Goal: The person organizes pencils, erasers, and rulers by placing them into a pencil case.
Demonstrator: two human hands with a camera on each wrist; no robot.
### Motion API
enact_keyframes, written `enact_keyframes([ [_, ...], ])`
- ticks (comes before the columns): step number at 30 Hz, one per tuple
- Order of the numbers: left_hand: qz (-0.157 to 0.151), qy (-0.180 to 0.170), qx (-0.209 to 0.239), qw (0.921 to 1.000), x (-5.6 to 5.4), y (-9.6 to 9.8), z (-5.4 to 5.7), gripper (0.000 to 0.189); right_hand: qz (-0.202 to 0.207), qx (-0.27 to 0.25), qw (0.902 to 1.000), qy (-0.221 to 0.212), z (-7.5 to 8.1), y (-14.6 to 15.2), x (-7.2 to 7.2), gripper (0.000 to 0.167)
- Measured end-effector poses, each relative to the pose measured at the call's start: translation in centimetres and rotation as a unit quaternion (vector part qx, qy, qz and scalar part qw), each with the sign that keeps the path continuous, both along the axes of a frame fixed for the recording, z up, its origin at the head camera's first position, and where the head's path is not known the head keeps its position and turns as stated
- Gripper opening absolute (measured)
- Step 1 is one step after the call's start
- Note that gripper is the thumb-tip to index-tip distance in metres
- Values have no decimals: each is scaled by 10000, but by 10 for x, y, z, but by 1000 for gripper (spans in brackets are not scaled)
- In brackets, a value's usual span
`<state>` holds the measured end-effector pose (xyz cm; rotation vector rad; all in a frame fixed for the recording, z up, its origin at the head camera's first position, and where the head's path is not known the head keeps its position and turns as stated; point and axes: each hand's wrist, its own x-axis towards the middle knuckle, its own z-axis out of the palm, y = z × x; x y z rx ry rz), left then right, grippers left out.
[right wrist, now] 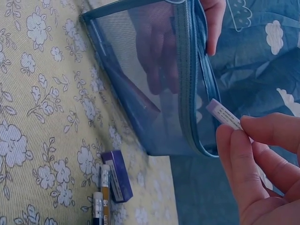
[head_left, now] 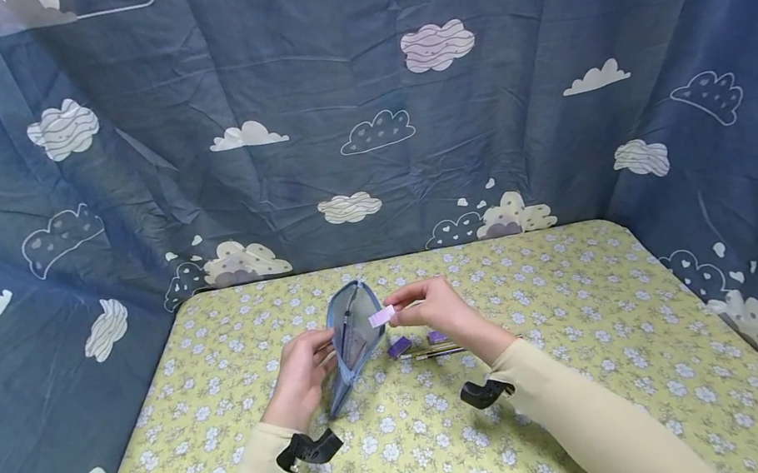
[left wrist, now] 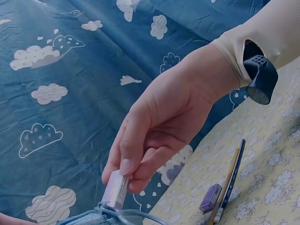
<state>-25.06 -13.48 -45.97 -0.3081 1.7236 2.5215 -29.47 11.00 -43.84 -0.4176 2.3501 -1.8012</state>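
Note:
My left hand grips the side of a blue mesh zip pouch, tilted with its zipped mouth open. Through the mesh in the right wrist view, the left hand's fingers show behind it. My right hand pinches a small lilac-and-white eraser with printed lettering between thumb and fingertips. The eraser's far end points into the pouch's mouth, right at the zip edge. Inside the pouch lie a dark slim stick and another item blurred by the mesh.
On the yellow flowered tablecloth, close to the pouch, lie a dark purple block and a second purple block. Beside them are two pencils with white ends, side by side. A blue cloud-patterned curtain surrounds the table's back and sides.

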Motion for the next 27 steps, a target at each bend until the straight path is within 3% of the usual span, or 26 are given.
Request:
enact_keyframes([
  [14, 617, 95, 78, 9980, 10, 9, 0, 6, 141, -122, 9998, 27, 0, -20, -3, 33],
  [27, 637, 45, 17, 9980, 13, 11, 1, 10, 246, 160, 9993, 248, -1, -42, -1, 27],
])
